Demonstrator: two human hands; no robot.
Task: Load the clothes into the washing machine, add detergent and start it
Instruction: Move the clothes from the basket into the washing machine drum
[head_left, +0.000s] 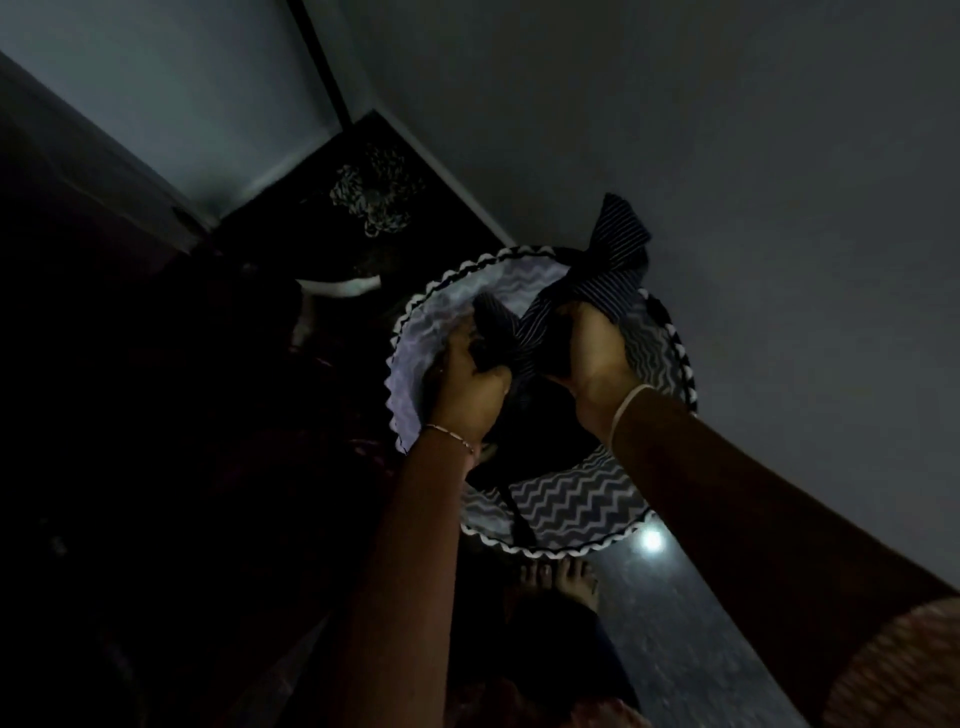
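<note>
Where the round fabric laundry basket with a grey zigzag print (571, 506) stands, its scalloped black-and-white rim sits just beside the plain pale wall (779, 208) on the right. Glossy dark floor (675, 649) lies open on the near side, by the person's bare feet (558, 579). Both hands are over the basket mouth. The left hand (467, 387) curls its fingers round one bunched end of a soft dark blue cloth with thin white stripes (621, 244). The right hand (597, 358) grips another fold. The cloth hangs above the basket's dark inside, one pointed corner sticking up past the far rim. Further back, in the room's corner, lies a crumpled black-and-white patterned cloth (374, 200). The left side is too dark to make out.
</note>
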